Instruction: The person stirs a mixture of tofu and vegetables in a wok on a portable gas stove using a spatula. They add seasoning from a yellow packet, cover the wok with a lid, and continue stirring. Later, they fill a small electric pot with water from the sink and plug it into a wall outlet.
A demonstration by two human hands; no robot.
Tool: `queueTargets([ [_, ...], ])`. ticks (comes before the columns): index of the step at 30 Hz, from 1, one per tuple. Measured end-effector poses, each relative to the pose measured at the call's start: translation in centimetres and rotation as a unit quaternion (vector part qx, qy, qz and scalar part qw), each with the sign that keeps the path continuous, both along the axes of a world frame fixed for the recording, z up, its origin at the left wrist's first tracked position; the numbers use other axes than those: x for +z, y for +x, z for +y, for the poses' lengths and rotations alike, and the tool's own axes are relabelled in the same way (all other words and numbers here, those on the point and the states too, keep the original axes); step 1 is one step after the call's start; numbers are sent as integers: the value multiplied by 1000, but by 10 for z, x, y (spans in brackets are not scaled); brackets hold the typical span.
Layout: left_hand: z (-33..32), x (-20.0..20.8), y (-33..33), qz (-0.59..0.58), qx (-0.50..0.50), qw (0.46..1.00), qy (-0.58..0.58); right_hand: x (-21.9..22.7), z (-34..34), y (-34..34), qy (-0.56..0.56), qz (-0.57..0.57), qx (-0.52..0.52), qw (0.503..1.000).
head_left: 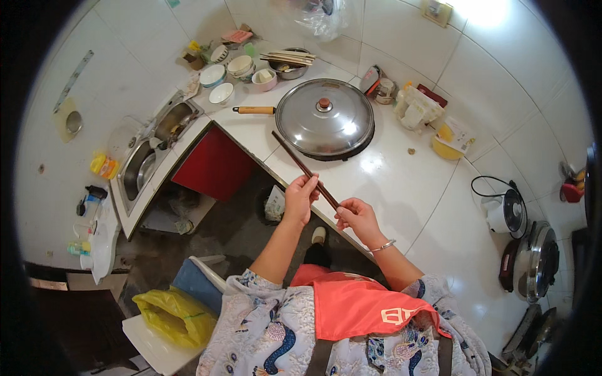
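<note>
Dark brown chopsticks (293,154) lie slantwise between my hands, their thin ends pointing up and left toward the wok. My left hand (302,198) is closed around their middle. At the thicker lower end, my right hand (356,219) pinches them between thumb and fingers; a silver bangle circles that wrist. Beyond the tips stands a wok on a black burner, covered by a domed steel lid (338,119) with a brown knob (323,104). Its wooden handle (256,110) points left. What is under the lid is hidden.
Several bowls (221,94) and a metal basin with chopsticks across it (288,66) stand at the back left. A sink (137,172) is on the left, a yellow bin liner (175,313) lower left. A yellow tub (449,143) and a small pot (503,210) stand right.
</note>
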State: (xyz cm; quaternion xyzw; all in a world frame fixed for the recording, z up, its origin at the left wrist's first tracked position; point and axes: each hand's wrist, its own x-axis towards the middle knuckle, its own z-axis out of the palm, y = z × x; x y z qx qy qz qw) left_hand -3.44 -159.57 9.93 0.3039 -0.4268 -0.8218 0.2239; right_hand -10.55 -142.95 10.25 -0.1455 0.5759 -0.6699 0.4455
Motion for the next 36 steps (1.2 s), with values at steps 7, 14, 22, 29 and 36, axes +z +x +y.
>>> queueTargets([
  [7,-173,-25,-59,-168,-76,970,-161,-2,-111,-48,40,44,28,998],
  [14,-289,-78,-109,-258,-130,896,-336,-28,-115,-72,103,-3,-19,994],
  [22,-315,-88,-143,-329,-185,808,-453,-28,-124,-90,137,0,-57,989],
  [29,-295,-78,-165,-358,-167,761,-515,-24,-102,-111,121,12,-112,986],
  [36,-326,-98,-132,-355,-130,722,-580,-12,-13,-155,40,55,-273,960],
])
